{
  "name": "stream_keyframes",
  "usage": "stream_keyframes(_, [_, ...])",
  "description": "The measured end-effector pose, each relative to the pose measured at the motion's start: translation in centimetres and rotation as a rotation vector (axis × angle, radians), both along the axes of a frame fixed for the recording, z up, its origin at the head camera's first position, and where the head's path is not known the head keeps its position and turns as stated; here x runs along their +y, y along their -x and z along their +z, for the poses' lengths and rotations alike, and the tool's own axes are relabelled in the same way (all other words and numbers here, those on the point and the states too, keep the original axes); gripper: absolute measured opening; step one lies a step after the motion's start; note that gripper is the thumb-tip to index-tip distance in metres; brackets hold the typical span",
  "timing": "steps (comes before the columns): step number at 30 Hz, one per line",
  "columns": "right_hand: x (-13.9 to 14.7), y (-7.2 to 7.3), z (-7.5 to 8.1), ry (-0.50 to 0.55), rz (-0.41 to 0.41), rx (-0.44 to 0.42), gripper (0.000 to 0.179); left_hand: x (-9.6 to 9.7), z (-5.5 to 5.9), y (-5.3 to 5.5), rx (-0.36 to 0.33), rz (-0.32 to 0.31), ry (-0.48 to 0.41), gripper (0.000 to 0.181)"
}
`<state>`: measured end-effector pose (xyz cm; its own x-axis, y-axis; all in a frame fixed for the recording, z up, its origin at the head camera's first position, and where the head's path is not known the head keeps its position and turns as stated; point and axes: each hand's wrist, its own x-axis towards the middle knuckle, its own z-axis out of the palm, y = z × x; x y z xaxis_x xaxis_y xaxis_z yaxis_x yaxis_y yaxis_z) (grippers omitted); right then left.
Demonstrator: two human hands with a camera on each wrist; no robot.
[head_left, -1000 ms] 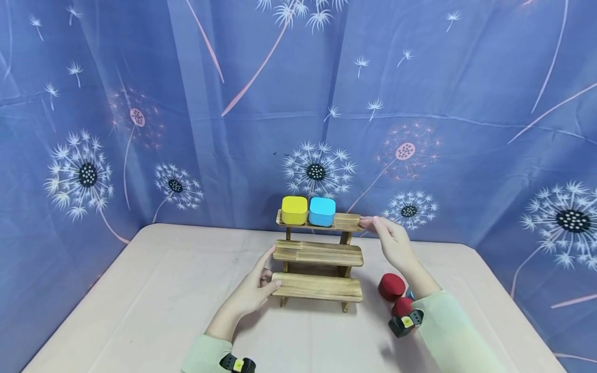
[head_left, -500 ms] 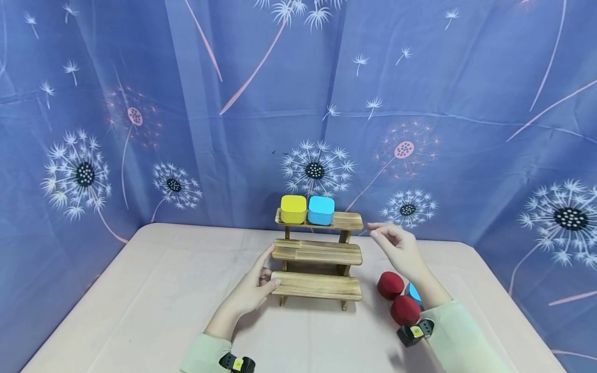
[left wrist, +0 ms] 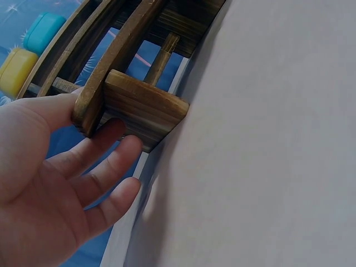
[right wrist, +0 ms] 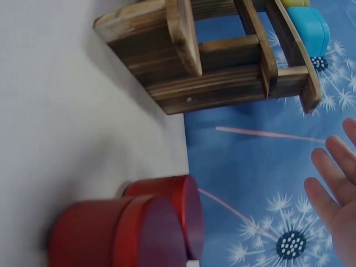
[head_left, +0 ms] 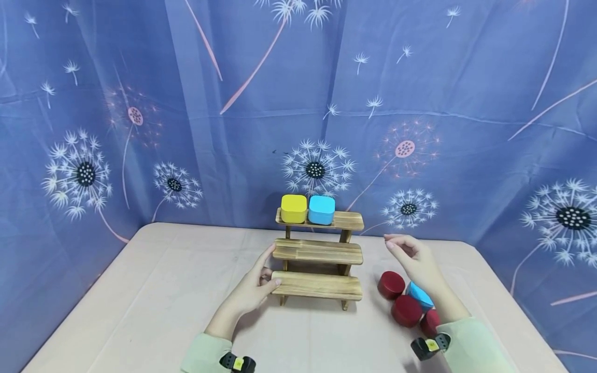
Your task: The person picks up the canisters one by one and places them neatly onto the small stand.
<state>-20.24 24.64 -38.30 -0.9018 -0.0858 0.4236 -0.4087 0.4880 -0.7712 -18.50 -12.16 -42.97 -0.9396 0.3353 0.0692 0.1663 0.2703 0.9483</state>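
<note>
A three-tier wooden display stand (head_left: 317, 284) is upright on the table. The left hand (head_left: 249, 290) grips its left end, with the thumb on the lowest step and the index finger reaching up to the middle one. In the left wrist view, that hand's other fingers (left wrist: 114, 164) spread below the board's end. On the top step sit a yellow rounded-square tin (head_left: 294, 209) and a light blue one (head_left: 322, 210), side by side. The right hand (head_left: 417, 261) hovers right of the stand, fingers loosely bent, holding nothing.
Below the right hand lie several round red tins (head_left: 407, 311) and a light blue tin (head_left: 420, 296), grouped on the pale tabletop (head_left: 154, 300). A blue dandelion-print curtain (head_left: 242, 166) hangs close behind the stand and along both sides.
The right hand has left the top step's right end and drawn back to the right and toward the person, uncovering more red and blue tins. The left hand stays in place.
</note>
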Motion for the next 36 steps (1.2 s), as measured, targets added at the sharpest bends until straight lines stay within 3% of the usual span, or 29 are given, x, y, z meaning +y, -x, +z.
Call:
stream_keyframes(3, [0.6, -0.3, -0.4, -0.017, -0.026, -0.010, 0.019, 0.0, -0.3, 0.1, -0.002, -0.004, -0.003, 0.078])
stream_keyframes(10, [1.9, -0.8, -1.4, -0.037, -0.070, -0.005, 0.021, -0.3, -2.8, 1.5, -0.012, 0.000, -0.007, 0.081])
stream_keyframes(14, [2.5, -1.0, -2.0, -0.010, -0.067, 0.018, 0.020, -0.4, -3.1, 1.7, -0.013, -0.011, -0.016, 0.082])
stream_keyframes(25, [3.7, -2.0, -3.1, 0.012, -0.112, -0.013, 0.023, -0.3, -2.8, 1.6, -0.040, -0.013, -0.036, 0.082])
stream_keyframes(32, [4.6, -2.6, -3.8, -0.011, -0.149, -0.060, 0.028, -0.1, -0.6, 0.4, -0.021, -0.025, -0.040, 0.080])
stream_keyframes(36, [4.9, -2.9, -4.1, -0.062, -0.184, -0.071, 0.030, -0.1, -0.4, 0.2, -0.016, -0.027, -0.041, 0.079])
